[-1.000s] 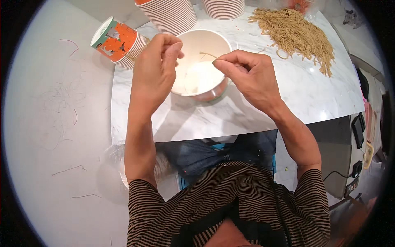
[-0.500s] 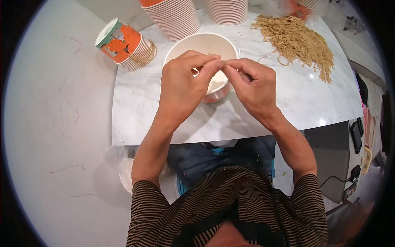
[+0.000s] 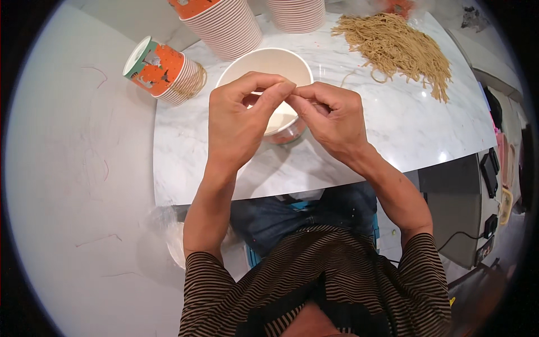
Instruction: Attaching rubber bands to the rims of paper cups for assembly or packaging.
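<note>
Over a wide white paper bucket (image 3: 264,59) with a patterned orange outside, both my hands meet fingertip to fingertip. My left hand (image 3: 233,126) is closed in a thumb-and-finger pinch. Against it, my right hand (image 3: 339,121) pinches in the same way. Whatever lies between the fingertips is too small or hidden to name. To the far right spreads a heap of tan cords (image 3: 401,48), with a loose looped strand at its near edge.
A leaning stack of orange and green paper buckets (image 3: 163,70) with tan cord loops (image 3: 195,80) is at the left. Two taller stacks, one orange-topped (image 3: 224,31) and one white-sided (image 3: 296,16), stand at the back of the marble-look table (image 3: 191,151). A wall borders the left side.
The view has shifted a little, so the table's things sit slightly differently in the picture. My hands stay pinched together over the bucket, their fingertips moved only slightly.
</note>
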`<action>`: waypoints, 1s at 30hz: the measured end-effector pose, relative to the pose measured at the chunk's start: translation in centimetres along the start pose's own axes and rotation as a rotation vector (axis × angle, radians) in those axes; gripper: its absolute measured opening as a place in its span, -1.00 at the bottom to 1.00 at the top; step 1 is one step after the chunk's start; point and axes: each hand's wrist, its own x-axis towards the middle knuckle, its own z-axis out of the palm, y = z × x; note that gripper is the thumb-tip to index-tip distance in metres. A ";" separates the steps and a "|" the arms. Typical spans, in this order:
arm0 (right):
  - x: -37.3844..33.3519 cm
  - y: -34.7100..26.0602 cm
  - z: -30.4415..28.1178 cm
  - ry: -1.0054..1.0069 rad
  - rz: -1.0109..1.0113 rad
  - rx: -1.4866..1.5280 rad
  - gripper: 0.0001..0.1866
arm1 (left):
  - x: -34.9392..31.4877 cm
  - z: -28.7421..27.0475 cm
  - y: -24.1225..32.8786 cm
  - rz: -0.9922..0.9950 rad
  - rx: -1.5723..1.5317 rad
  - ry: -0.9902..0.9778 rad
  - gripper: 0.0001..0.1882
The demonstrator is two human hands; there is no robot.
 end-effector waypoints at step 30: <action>5.3 -0.9 -7.0 -0.392 -0.447 -0.124 -0.85 | 3.2 1.0 0.3 -0.129 0.043 -0.429 -0.86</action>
